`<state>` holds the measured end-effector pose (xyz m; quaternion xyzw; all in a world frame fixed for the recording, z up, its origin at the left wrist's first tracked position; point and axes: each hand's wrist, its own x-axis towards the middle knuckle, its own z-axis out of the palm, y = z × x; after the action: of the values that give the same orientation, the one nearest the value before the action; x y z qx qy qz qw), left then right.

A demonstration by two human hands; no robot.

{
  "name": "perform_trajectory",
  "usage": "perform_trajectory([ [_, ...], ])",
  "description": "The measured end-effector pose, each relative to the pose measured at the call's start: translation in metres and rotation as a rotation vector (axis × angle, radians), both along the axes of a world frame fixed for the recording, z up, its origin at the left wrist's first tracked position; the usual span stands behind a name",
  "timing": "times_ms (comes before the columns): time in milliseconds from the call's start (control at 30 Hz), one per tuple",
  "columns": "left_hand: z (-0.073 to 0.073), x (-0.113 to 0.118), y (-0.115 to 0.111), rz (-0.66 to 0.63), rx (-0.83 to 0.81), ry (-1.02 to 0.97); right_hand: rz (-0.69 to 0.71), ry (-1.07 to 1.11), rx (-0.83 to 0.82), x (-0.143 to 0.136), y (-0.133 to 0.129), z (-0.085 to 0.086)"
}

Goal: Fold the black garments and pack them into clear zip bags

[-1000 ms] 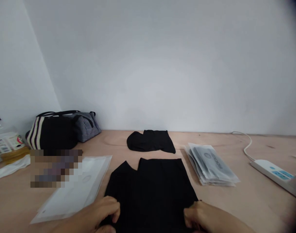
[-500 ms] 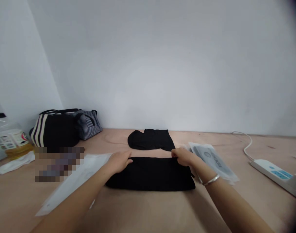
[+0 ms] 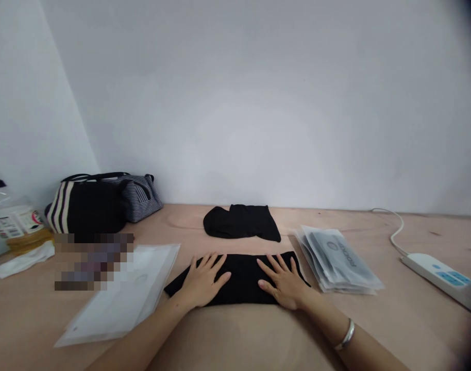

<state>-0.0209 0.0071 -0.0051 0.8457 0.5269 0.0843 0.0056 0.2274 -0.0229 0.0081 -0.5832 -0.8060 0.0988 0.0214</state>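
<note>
A folded black cloth (image 3: 241, 281) lies flat near the front of the pinkish surface. On its left part my left hand (image 3: 204, 281) rests palm down with the fingers spread. My right hand (image 3: 284, 283) lies flat on the right part, fingers apart, a silver bangle on that wrist. Neither hand grips anything. Behind the cloth is a second black fabric piece (image 3: 241, 222) with one rounded end. To the left lie frosted plastic bags (image 3: 123, 288); on the right is a stack of frosted bags (image 3: 338, 260) with dark contents and printed letters.
Two bags, one black with white stripes (image 3: 88, 208) and one finely striped (image 3: 143, 198), stand at the back left. Beside them are a bottle of yellow liquid (image 3: 17, 224) and white tissue (image 3: 22, 263). A white power strip (image 3: 438, 275) with a cable lies at the right.
Both hands have let go of the cloth's far edge and moved nearer, now spread flat on top of it. The cloth looks flatter, and the right-hand stack is less covered by my arm.
</note>
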Motion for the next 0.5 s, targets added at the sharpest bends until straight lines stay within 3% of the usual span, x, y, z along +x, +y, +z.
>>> perform_trajectory([
  [100, 0.002, 0.001, 0.000, 0.025, 0.007, 0.017, -0.019, 0.009, -0.045, 0.005, 0.002, -0.003],
  [233, 0.022, -0.002, -0.004, 0.204, 0.046, 0.033, -0.030, -0.004, -0.002, -0.002, 0.000, 0.008],
  [367, 0.039, -0.017, -0.006, 0.373, -0.007, 0.040, 0.067, 0.045, 0.123, -0.029, -0.004, 0.022],
  [500, 0.042, -0.027, -0.007, 0.448, -0.088, 0.055, 0.151, 0.128, 0.082, -0.065, -0.004, 0.020],
])
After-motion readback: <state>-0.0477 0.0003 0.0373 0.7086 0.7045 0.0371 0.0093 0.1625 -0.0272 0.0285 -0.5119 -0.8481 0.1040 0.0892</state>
